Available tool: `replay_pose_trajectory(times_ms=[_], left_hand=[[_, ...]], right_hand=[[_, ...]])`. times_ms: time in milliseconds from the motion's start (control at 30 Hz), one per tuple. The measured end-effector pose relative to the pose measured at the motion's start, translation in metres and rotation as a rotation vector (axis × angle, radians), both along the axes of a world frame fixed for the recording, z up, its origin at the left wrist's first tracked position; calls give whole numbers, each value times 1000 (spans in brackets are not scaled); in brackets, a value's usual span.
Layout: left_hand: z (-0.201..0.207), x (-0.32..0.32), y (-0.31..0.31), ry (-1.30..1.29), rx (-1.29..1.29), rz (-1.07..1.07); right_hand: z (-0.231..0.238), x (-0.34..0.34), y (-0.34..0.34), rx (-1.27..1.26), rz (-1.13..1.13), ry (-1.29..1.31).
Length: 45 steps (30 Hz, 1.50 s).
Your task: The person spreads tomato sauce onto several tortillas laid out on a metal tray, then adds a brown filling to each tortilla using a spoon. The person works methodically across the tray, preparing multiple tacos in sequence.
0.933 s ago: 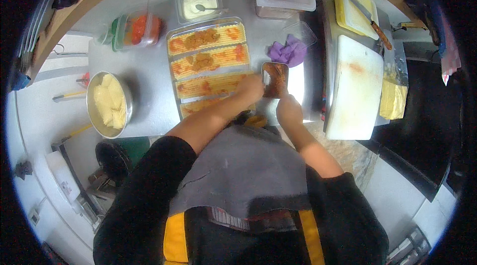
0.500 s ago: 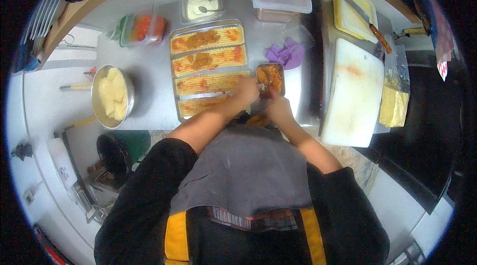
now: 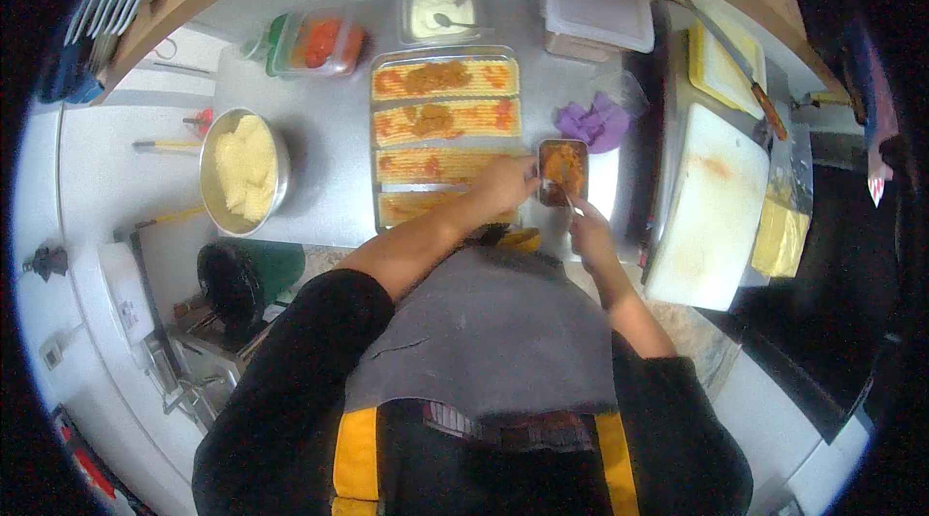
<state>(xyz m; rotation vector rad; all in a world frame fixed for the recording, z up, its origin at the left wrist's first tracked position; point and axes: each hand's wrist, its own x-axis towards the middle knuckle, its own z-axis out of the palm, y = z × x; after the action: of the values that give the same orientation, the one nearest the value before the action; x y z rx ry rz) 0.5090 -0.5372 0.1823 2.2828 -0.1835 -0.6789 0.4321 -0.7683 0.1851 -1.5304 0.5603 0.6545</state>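
A small metal pan [image 3: 584,166] of orange-brown filling [image 3: 562,166] stands on the counter before me. My left hand [image 3: 503,185] is closed on its left rim. My right hand [image 3: 593,235], at the pan's near side, grips the handle of a spoon [image 3: 576,222] whose end dips into the filling. Left of the pan, a metal tray [image 3: 375,153] holds several ridged yellow pasta sheets [image 3: 397,123] smeared with red sauce. Mounds of brown filling [image 3: 437,79] lie on the two farthest sheets. My left forearm passes over the tray's near corner and hides part of it.
At left stands a steel bowl [image 3: 280,189] of yellow pasta pieces. Behind the tray are a tub of red food [image 3: 327,44] and a tub of white cream [image 3: 440,18] with a spoon. A purple cloth [image 3: 595,121], white cutting board [image 3: 709,211] and long knife [image 3: 721,37] lie right.
The view has shifted, so the counter appears farther right. My right hand has drawn back from the pan, and the spoon handle now shows. My left hand stays at the rim.
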Motion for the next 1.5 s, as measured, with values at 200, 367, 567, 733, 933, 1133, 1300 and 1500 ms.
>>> replay_pose_trajectory(times_ms=[200, 367, 567, 733, 933, 1133, 1300, 1500], left_hand=[[18, -2, 94, -411, 94, 31], [10, 30, 140, -667, 114, 18], [-6, 58, 151, -616, 193, -135], [-22, 57, 142, -559, 236, -40], [-29, 61, 128, -557, 279, 12], [-26, 62, 128, -559, 263, 8], [-8, 57, 164, -644, 173, 169], [1, 44, 203, -393, 420, 176]], right_hand=[[27, 10, 18, -34, -15, -6], [15, 68, 91, -309, 368, -262], [-22, 116, 149, -291, 515, -325], [-20, 111, 162, -470, 561, -451], [-1, 101, 171, -576, 577, -446], [-1, 109, 166, -681, 599, -513], [6, 110, 147, -654, 622, -525], [1, 105, 151, -771, 779, -541]])
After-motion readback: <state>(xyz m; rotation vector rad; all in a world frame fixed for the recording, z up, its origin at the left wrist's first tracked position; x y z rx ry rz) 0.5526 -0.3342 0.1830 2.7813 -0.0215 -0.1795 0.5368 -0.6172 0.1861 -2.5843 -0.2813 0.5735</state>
